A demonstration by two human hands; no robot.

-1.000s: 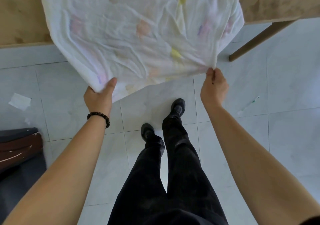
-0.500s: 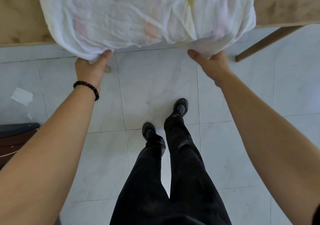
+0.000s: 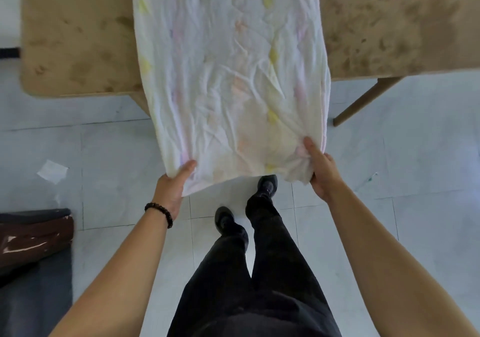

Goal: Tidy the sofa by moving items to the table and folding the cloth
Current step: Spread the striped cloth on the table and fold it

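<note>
A white cloth with faint pastel patches lies lengthwise over the tan table, and its near end hangs past the table's front edge above the floor. My left hand grips the near left corner, thumb on top. At the near right corner my right hand pinches the bunched fabric. The cloth looks doubled into a long narrow strip. Both arms are stretched forward.
A table leg slants down to the floor at the right. The sofa's dark edge sits at the lower left. A scrap of paper lies on the white tiled floor. My legs and black shoes stand below the cloth.
Both hands carried the near edge up to the table and drew back toward me. The cloth is now a narrower, longer strip reaching farther across the table.
</note>
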